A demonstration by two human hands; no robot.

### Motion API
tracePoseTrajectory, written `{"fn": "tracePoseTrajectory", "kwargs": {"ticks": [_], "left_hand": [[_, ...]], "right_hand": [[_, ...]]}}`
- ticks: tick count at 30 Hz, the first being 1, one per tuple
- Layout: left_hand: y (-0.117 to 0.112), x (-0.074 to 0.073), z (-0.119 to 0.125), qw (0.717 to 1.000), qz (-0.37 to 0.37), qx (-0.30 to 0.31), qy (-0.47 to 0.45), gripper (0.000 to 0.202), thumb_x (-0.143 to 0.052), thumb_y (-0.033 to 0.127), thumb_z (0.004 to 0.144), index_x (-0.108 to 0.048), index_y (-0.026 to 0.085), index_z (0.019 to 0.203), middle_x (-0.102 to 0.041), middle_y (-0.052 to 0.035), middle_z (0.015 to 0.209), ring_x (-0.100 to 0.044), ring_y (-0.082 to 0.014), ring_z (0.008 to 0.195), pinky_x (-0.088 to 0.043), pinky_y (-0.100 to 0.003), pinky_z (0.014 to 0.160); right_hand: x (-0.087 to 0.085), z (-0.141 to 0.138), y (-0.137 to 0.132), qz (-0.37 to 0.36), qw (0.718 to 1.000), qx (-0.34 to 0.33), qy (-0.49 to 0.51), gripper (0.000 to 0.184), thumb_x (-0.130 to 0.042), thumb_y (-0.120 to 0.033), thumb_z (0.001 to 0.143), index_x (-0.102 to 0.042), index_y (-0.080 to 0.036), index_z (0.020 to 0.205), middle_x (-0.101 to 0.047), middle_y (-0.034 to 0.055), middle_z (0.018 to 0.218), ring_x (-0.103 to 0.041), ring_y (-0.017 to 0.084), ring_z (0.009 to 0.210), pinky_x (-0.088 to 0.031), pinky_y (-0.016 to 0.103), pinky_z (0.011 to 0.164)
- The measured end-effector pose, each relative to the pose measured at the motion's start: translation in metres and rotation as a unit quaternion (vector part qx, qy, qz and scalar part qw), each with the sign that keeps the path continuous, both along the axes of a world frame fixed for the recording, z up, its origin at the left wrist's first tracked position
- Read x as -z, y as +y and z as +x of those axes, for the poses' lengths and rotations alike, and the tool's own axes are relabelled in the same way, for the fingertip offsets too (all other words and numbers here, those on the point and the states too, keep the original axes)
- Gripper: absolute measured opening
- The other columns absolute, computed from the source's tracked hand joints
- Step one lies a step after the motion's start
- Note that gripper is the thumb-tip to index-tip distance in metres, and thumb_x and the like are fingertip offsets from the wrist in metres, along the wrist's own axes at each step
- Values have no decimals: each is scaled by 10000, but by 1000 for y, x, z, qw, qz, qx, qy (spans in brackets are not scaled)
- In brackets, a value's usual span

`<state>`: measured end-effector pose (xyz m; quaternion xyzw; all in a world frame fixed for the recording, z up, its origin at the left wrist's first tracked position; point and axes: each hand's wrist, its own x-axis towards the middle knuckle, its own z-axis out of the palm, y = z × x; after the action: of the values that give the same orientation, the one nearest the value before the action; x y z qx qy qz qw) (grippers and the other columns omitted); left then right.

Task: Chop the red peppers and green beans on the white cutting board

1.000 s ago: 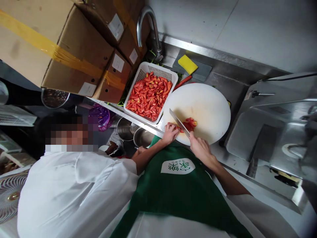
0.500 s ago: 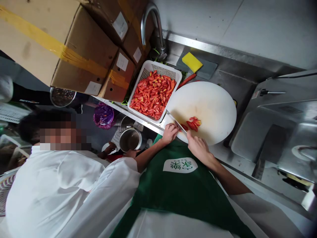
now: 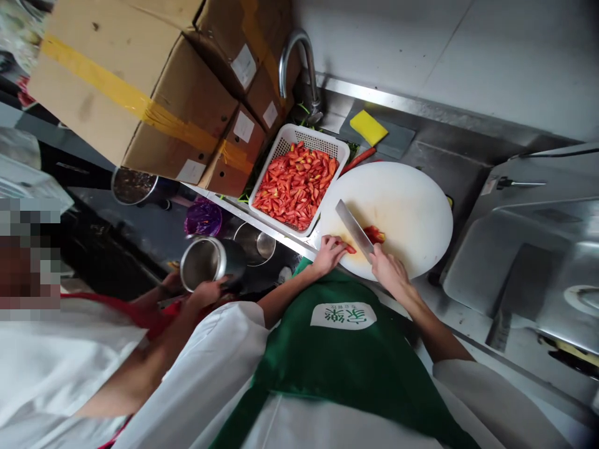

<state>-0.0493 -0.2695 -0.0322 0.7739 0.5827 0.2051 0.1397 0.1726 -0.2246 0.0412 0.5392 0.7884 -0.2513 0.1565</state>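
A round white cutting board (image 3: 407, 206) lies on the steel counter in front of me. My right hand (image 3: 390, 273) is closed round the handle of a cleaver (image 3: 354, 228), whose blade rests on the board. Red tomato pieces (image 3: 375, 234) lie just right of the blade. My left hand (image 3: 329, 252) sits at the board's near edge, fingers curled on a small red piece (image 3: 350, 249). A white perforated basket (image 3: 285, 138) full of cut tomato stands left of the board.
Taped cardboard boxes (image 3: 140, 100) are stacked at the left beside a curved tap (image 3: 299, 62). A yellow sponge (image 3: 368, 127) lies behind the board. A co-worker's hand (image 3: 203, 293) lifts a steel pot (image 3: 206, 262) at my left. Steel equipment (image 3: 524, 249) fills the right.
The cleaver blade has swung up and shows flat on the board. The co-worker at my left has straightened and lifted a steel pot. The view has shifted slightly.
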Motion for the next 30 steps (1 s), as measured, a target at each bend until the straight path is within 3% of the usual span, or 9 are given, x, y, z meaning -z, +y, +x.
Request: {"fn": "tracePoseTrajectory", "kwargs": {"ticks": [5, 10, 16, 22, 26, 30], "left_hand": [[6, 11, 13, 1000, -11, 19, 15, 281, -481, 339, 1007, -700, 234, 1147, -569, -104, 1148, -411, -244, 1088, -454, -433, 994], [2, 13, 10, 999, -26, 23, 25, 294, -456, 348, 1014, -698, 229, 1132, -582, -114, 1179, -430, -250, 1087, -441, -467, 999], [-5, 7, 1, 1000, -20, -3, 5, 294, -439, 336, 1026, -679, 186, 1105, -598, -103, 1079, -479, -221, 1062, -474, -410, 964], [-12, 8, -2, 1000, -12, 23, 8, 286, -441, 283, 1021, -666, 178, 1163, -599, -113, 1122, -476, -227, 1058, -490, -418, 959], [-10, 8, -1, 999, -25, 20, 7, 279, -445, 287, 1019, -668, 180, 1148, -595, -120, 1133, -484, -232, 1066, -492, -443, 963], [-12, 3, -5, 1000, -27, 14, -5, 261, -456, 297, 1022, -659, 178, 1134, -591, -109, 1090, -504, -219, 1060, -496, -414, 956]], "right_hand": [[-11, 7, -20, 8, 999, -41, -13, 375, -299, -211, 1033, -419, -113, 1374, -717, 142, 875, -709, 278, 824, -458, 331, 736], [-9, -20, -24, 3, 999, -53, 9, 456, -343, -113, 979, -352, -86, 1434, -714, 160, 969, -708, 268, 904, -470, 318, 765], [-3, -29, -3, -15, 999, -25, 36, 328, -297, -235, 1047, -448, -121, 1315, -715, 143, 938, -711, 269, 894, -471, 307, 720], [-15, -11, -24, 6, 996, -89, 12, 397, -303, -188, 1030, -385, -115, 1411, -713, 141, 886, -714, 284, 856, -465, 324, 731], [-13, -27, -29, -4, 996, -88, 11, 433, -333, -120, 993, -361, -99, 1425, -717, 155, 926, -715, 273, 891, -459, 311, 743], [-3, -40, -15, 0, 997, -62, 38, 360, -284, -213, 1048, -399, -114, 1374, -718, 145, 933, -713, 270, 888, -451, 308, 720]]}}
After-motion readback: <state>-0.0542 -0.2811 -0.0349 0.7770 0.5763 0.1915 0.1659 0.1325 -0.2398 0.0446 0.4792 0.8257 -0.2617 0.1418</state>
